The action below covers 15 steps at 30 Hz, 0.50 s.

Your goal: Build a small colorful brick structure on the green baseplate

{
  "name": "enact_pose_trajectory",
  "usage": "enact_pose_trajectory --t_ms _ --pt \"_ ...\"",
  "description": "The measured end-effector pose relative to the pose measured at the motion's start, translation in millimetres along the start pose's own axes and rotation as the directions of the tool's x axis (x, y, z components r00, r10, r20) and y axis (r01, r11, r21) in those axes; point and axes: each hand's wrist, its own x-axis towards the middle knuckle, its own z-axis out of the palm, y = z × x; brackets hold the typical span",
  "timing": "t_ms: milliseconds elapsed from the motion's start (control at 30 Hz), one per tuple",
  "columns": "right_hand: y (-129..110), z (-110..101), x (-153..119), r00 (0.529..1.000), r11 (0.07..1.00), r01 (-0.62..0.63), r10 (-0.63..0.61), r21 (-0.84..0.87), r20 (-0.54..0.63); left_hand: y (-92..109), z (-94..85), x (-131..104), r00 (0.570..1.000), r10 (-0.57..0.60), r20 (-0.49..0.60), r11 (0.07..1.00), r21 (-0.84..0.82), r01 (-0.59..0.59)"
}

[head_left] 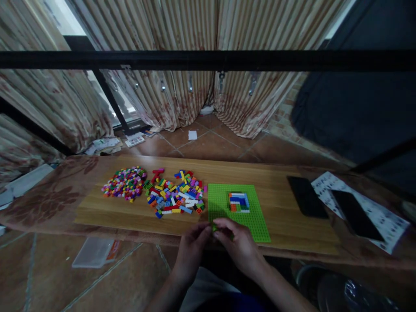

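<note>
My left hand (pixel 194 243) and my right hand (pixel 239 243) meet at the near edge of the green baseplate (pixel 260 227). Between their fingertips they pinch a small green toy brick (pixel 213 227), mostly hidden by the fingers. On the baseplate stands a low rectangular frame of bricks (pixel 248 203) in white, orange and blue, with blue inside it. A loose pile of mixed bricks (pixel 177 195) lies to the left of the baseplate.
Further left on the wooden board (pixel 130 219) is a heap of smaller colourful pieces (pixel 125 184). A dark flat device (pixel 307 197) lies to the right, near a printed sheet (pixel 393 223) with a black phone-like object (pixel 357 214) on it. A clear plastic lid (pixel 91 251) rests on the floor.
</note>
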Motion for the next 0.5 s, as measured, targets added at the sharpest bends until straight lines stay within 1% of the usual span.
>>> enact_pose_trajectory --t_ms 67,133,200,300,400,500 --pt "2.4 -11.7 -7.9 1.0 1.0 -0.015 0.015 -0.027 -0.012 0.2 12.6 5.3 0.998 -0.044 0.036 0.998 -0.032 0.045" --pt "5.7 -22.6 -12.7 0.999 0.998 -0.019 0.017 -0.067 -0.041 0.5 24.2 10.6 0.999 -0.038 0.033 0.999 0.01 0.037" --pt "9.6 -31.4 -16.1 0.995 0.994 -0.013 0.001 -0.11 -0.104 1.8 35.9 15.1 1.0 -0.016 0.023 0.998 0.067 0.014" --pt "17.1 -41.1 -20.1 0.979 0.987 0.011 -0.044 -0.159 -0.2 4.4 55.2 20.3 1.0 0.011 -0.01 0.996 0.091 -0.01" --pt "26.7 -50.6 -19.8 0.966 0.977 0.058 -0.107 -0.204 -0.235 6.3 74.2 25.1 1.0 -0.013 -0.023 0.999 0.036 0.014" --pt "39.2 -63.7 -9.4 0.948 0.958 0.102 -0.175 -0.267 -0.264 8.2 86.7 33.4 0.999 -0.027 -0.016 1.0 0.001 0.027"
